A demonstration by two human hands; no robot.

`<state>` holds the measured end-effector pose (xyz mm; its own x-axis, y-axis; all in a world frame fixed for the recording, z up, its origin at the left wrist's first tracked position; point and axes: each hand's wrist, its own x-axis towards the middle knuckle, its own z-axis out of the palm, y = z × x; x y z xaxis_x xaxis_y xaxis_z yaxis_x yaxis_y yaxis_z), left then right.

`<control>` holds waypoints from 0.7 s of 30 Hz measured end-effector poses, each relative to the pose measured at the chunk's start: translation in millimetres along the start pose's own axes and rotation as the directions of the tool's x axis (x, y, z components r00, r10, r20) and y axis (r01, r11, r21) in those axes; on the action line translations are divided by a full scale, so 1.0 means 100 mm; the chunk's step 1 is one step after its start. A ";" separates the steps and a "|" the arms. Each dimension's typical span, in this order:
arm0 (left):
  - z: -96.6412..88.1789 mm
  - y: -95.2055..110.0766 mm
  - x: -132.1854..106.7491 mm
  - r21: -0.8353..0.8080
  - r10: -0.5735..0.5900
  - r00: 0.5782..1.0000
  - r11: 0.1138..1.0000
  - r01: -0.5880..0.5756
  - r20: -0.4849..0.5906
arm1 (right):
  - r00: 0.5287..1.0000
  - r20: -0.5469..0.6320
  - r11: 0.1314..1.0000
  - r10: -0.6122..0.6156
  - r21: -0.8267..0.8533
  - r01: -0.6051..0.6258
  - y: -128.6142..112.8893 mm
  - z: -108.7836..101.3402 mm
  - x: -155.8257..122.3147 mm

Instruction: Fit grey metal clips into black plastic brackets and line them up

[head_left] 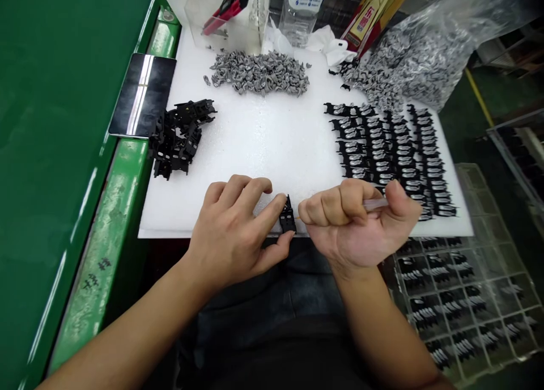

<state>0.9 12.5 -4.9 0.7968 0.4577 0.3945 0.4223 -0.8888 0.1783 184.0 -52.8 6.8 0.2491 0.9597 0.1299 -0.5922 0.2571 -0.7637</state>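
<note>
My left hand (238,225) pinches a small black plastic part (288,215) between thumb and forefinger at the near edge of the white foam board (263,146). My right hand (361,223) is a closed fist around a thin clear stick-like tool (376,204), its tip pointing at the black part. A heap of bare black parts (178,138) lies at the board's left. A pile of small grey metal pieces (259,72) lies at the back. Rows of black parts fitted with metal pieces (391,152) fill the right side.
A dark phone (142,95) rests on the green bench rail at left. A clear box (229,13), a water bottle (304,7) and a plastic bag of metal pieces (425,44) stand at the back. A clear compartment tray (467,305) with finished parts sits low right.
</note>
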 end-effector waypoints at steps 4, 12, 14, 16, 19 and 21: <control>0.00 0.02 0.00 0.005 -0.009 1.000 1.000 0.009 -0.007 | 1.000 -0.014 1.000 -0.014 -0.014 0.013 -0.01 0.01 0.00; 0.02 0.02 0.02 0.014 -0.009 1.000 1.000 0.009 -0.019 | 1.000 -0.001 1.000 -0.022 -0.011 0.022 -0.01 0.00 -0.01; 0.02 0.02 0.02 0.018 -0.004 0.999 1.000 0.004 -0.033 | 0.999 0.004 0.999 -0.032 -0.011 0.032 -0.01 -0.01 -0.01; 0.03 0.02 0.02 0.022 -0.001 0.999 1.000 0.002 -0.040 | 0.999 0.012 0.999 -0.036 -0.013 0.036 0.00 -0.01 -0.01; 0.03 0.02 0.02 0.024 -0.004 0.999 1.000 0.005 -0.037 | 0.999 0.023 0.999 -0.033 -0.013 0.033 0.00 -0.02 -0.01; 0.03 0.02 0.02 0.024 -0.006 0.999 1.000 0.007 -0.038 | 0.999 0.029 0.999 -0.037 -0.015 0.037 -0.01 -0.03 -0.01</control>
<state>4.2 11.9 -6.6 0.7775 0.4616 0.4271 0.4378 -0.8848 0.1594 186.4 -53.9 5.5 0.2485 0.9525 0.1762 -0.5710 0.2910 -0.7677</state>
